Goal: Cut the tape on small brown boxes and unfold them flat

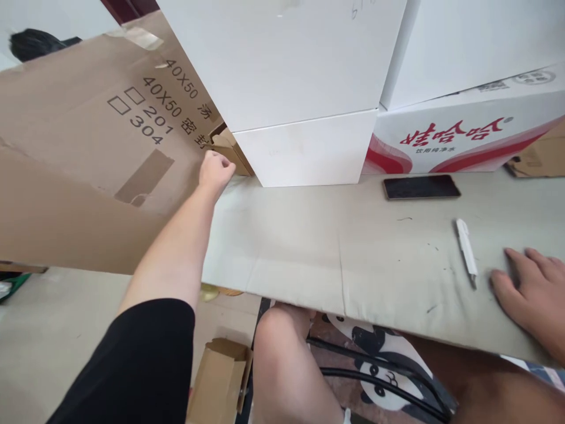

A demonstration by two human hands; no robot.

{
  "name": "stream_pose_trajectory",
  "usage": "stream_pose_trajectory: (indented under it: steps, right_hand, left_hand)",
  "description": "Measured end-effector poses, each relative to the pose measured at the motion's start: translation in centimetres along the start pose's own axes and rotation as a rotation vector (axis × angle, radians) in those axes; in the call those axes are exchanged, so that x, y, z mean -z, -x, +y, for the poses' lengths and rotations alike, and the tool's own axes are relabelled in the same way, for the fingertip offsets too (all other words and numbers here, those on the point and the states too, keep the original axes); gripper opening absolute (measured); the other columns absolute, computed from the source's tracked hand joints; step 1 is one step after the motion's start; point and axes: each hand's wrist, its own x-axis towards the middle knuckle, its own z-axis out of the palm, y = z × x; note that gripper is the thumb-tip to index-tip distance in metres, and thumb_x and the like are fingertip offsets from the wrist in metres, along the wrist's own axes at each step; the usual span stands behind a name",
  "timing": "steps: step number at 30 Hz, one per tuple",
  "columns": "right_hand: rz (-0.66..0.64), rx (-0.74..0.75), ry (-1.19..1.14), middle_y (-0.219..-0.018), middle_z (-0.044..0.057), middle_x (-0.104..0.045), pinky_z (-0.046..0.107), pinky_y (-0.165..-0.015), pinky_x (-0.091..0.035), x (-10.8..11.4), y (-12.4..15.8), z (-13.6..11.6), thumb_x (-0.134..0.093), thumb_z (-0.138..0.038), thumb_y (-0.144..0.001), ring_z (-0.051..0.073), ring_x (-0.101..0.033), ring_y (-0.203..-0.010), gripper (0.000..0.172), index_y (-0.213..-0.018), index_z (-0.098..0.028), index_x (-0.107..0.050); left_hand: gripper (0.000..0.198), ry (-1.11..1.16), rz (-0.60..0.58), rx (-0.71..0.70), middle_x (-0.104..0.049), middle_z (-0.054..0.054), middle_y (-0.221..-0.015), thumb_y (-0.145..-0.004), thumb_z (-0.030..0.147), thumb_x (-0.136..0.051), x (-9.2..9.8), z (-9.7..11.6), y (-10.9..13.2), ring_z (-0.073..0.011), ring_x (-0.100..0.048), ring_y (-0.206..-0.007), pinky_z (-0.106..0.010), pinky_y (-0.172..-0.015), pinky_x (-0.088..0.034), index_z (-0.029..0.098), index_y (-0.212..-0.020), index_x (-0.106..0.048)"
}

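My left hand (pixel 216 174) reaches forward with its fingers curled closed. It is at the edge of a small brown cardboard box (pixel 230 151), beside a large printed cardboard box (pixel 150 112). Whatever its fingers hold, if anything, is hidden. At the right edge of the view, my right hand (pixel 534 291) rests on the table (pixel 300 235), fingers apart and holding nothing. Just left of it lies a slim white pen-like tool (pixel 467 250) with a dark tip. A dark phone (pixel 421 187) lies flat farther back.
White boxes (pixel 309 150) stand stacked along the back. A white and red carton (pixel 445 141) is beside them, with brown cardboard (pixel 541 156) at far right. Below the table are an open cardboard box (pixel 218 377), my knee (pixel 278 335) and a panda-patterned surface with black bars (pixel 379 377).
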Motion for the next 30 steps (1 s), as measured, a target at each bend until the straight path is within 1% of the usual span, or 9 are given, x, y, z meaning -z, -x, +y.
stream_pose_trajectory:
  steps: [2,4,9,13,17,20,23,26,30]
  right_hand:
    - [0.027,0.006,-0.004,-0.164,0.018,-0.041,0.050,-0.129,-0.026,-0.4,-0.3,0.3,-0.027,-0.061,-0.083,0.037,-0.032,-0.156,0.082,-0.155,-0.024,-0.043]
    - [0.053,0.006,0.000,-0.162,0.019,-0.043,0.050,-0.128,-0.028,-0.7,-0.6,0.5,-0.026,-0.061,-0.084,0.037,-0.034,-0.155,0.082,-0.153,-0.023,-0.045]
    - [0.046,-0.007,0.044,-0.162,0.017,-0.047,0.053,-0.125,-0.034,-0.4,-0.7,0.0,-0.020,-0.059,-0.087,0.036,-0.036,-0.155,0.080,-0.149,-0.019,-0.052]
    - [0.060,-0.043,0.070,-0.160,0.016,-0.050,0.054,-0.124,-0.035,-0.3,-0.8,-0.3,-0.013,-0.057,-0.087,0.037,-0.039,-0.153,0.087,-0.144,-0.010,-0.058]
    - [0.086,0.006,0.064,-0.160,0.016,-0.050,0.055,-0.122,-0.037,-0.6,-0.6,0.2,-0.011,-0.058,-0.089,0.038,-0.041,-0.152,0.088,-0.145,-0.010,-0.058]
    - [0.116,0.061,0.022,-0.159,0.019,-0.051,0.056,-0.120,-0.038,-0.6,-0.3,0.6,-0.019,-0.056,-0.091,0.040,-0.042,-0.151,0.081,-0.146,-0.010,-0.058]
    - [0.128,0.108,-0.032,-0.158,0.024,-0.049,0.058,-0.119,-0.037,-0.4,-0.1,1.1,-0.033,-0.054,-0.092,0.042,-0.042,-0.151,0.074,-0.146,-0.010,-0.058]
    - [0.157,0.151,-0.089,-0.156,0.027,-0.051,0.061,-0.118,-0.037,-0.5,-0.1,1.7,-0.043,-0.051,-0.093,0.044,-0.042,-0.150,0.068,-0.145,-0.011,-0.059]
    - [0.208,0.217,-0.154,-0.152,0.029,-0.054,0.066,-0.113,-0.039,-1.1,-0.4,2.5,-0.048,-0.051,-0.093,0.048,-0.044,-0.148,0.061,-0.141,-0.016,-0.062]
  left_hand:
    - [0.010,-0.224,-0.050,0.003,-0.041,-0.011,-0.154,-0.081,0.014,-0.067,1.5,-0.6,-2.4,-0.0373,-0.050,-0.136,-0.049,-0.124,-0.031,0.011,-0.076,-0.060]
    - [0.010,-0.263,-0.120,-0.013,-0.032,-0.008,-0.158,-0.084,0.014,-0.065,1.9,-0.9,-4.1,-0.0417,-0.047,-0.140,-0.050,-0.125,-0.028,0.005,-0.081,-0.063]
    - [0.011,-0.315,-0.154,-0.011,-0.048,-0.009,-0.137,-0.085,0.007,-0.060,0.1,-0.7,-6.1,-0.0438,-0.046,-0.140,-0.050,-0.124,-0.030,0.002,-0.091,-0.067]
    - [0.018,-0.386,-0.090,-0.047,-0.054,-0.013,-0.135,-0.082,0.010,-0.060,-0.8,-0.3,-4.9,-0.0394,-0.051,-0.134,-0.052,-0.119,-0.038,0.008,-0.098,-0.069]
    - [0.013,-0.459,0.026,-0.075,-0.062,-0.015,-0.119,-0.080,0.014,-0.057,0.4,-0.6,-1.1,-0.0358,-0.059,-0.121,-0.049,-0.109,-0.046,0.015,-0.084,-0.070]
    - [0.007,-0.445,0.135,-0.102,-0.064,-0.012,-0.101,-0.076,0.021,-0.059,2.5,-1.4,3.5,-0.0323,-0.064,-0.104,-0.045,-0.096,-0.050,0.019,-0.072,-0.065]
    - [0.016,-0.385,0.214,-0.108,-0.061,-0.009,-0.088,-0.078,0.026,-0.057,4.5,-2.5,8.8,-0.0280,-0.064,-0.092,-0.041,-0.089,-0.050,0.020,-0.063,-0.061]
    - [0.014,-0.117,0.336,-0.195,-0.060,-0.005,-0.080,-0.073,0.027,-0.062,6.1,-3.3,13.8,-0.0236,-0.061,-0.083,-0.039,-0.084,-0.049,0.021,-0.061,-0.064]
    - [0.018,0.043,0.444,-0.227,-0.057,-0.002,-0.070,-0.069,0.035,-0.066,7.8,-3.5,19.3,-0.0209,-0.059,-0.074,-0.038,-0.077,-0.047,0.022,-0.057,-0.067]
